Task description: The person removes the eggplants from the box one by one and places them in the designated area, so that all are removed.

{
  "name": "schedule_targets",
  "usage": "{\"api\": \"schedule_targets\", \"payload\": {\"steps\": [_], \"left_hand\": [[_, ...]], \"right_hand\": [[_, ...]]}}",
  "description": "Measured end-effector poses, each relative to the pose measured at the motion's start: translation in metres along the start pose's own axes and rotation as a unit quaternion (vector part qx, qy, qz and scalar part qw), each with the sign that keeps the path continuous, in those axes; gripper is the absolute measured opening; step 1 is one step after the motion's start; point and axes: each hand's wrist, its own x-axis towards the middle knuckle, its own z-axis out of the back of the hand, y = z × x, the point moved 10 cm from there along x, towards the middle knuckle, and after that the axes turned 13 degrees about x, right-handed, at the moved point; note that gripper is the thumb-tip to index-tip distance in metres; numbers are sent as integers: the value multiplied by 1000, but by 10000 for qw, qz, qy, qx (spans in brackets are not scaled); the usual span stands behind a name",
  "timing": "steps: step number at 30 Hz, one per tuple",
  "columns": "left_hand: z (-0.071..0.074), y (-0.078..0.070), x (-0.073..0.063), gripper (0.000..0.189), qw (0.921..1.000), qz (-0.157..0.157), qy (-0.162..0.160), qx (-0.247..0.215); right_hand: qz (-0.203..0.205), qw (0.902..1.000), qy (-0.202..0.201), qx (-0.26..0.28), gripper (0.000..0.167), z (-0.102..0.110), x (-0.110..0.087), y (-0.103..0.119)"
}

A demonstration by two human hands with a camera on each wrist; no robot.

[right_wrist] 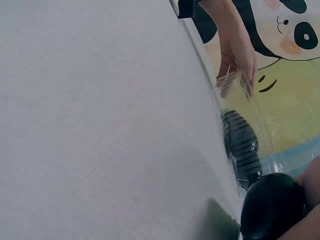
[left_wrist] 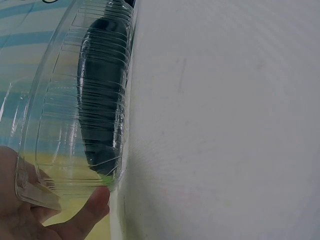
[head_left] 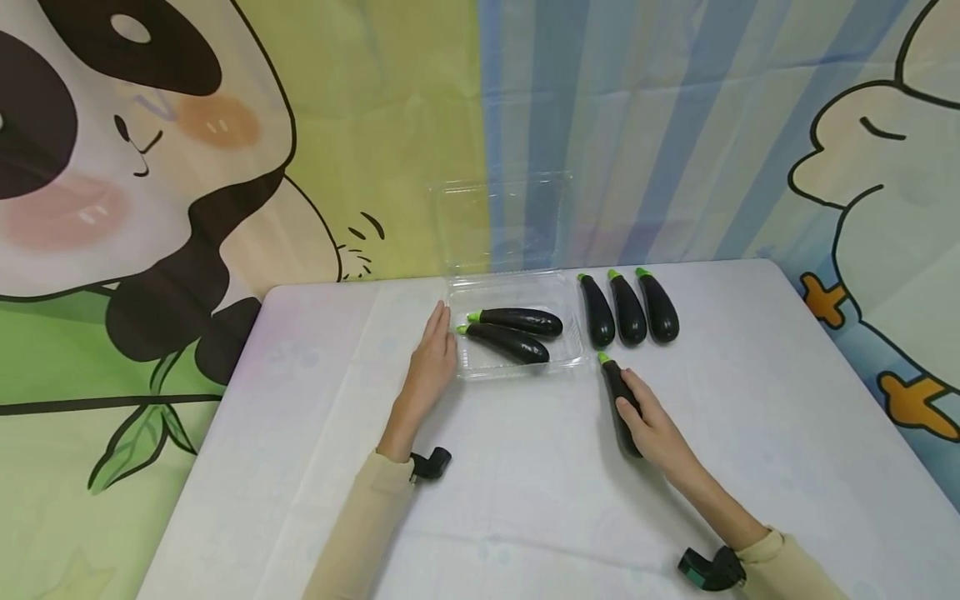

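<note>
A clear plastic clamshell box (head_left: 573, 337) stands near the table's back edge, lid raised. Two dark eggplants with green tips, one (head_left: 521, 321) behind the other (head_left: 510, 343), lie side by side in its base. Against the box's left wall rests my left hand (head_left: 431, 358), fingers fairly straight; in the left wrist view its thumb (left_wrist: 95, 205) touches the lower corner. My right hand (head_left: 652, 421) grips another eggplant (head_left: 617, 387) by its thick part, right of and in front of the box, green tip pointing away. The right wrist view shows that eggplant's rounded end (right_wrist: 272, 207) close up.
Three more eggplants, left (head_left: 597, 312), middle (head_left: 628, 310) and right (head_left: 659, 307), lie in a row just right of the box. The transparent lid (head_left: 502, 225) stands up in front of a printed cloth backdrop (head_left: 390, 125). A white cloth covers the table (head_left: 517, 483).
</note>
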Motion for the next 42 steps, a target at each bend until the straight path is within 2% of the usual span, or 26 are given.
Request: {"api": "schedule_targets", "payload": {"steps": [10, 19, 33, 42], "left_hand": [[-3, 2, 1, 53, 9999, 108, 80, -26], [-2, 1, 0, 53, 9999, 66, 81, -25], [-2, 1, 1, 53, 10000, -10, 22, 19], [-2, 1, 1, 53, 10000, 49, 31, -26]], "right_hand": [[294, 9995, 45, -110, 59, -5, 2, 0], [440, 9987, 51, -256, 62, -9, 6, -3], [234, 9989, 167, -376, 64, -9, 7, -3], [209, 9985, 286, -418, 66, -8, 8, -2]]}}
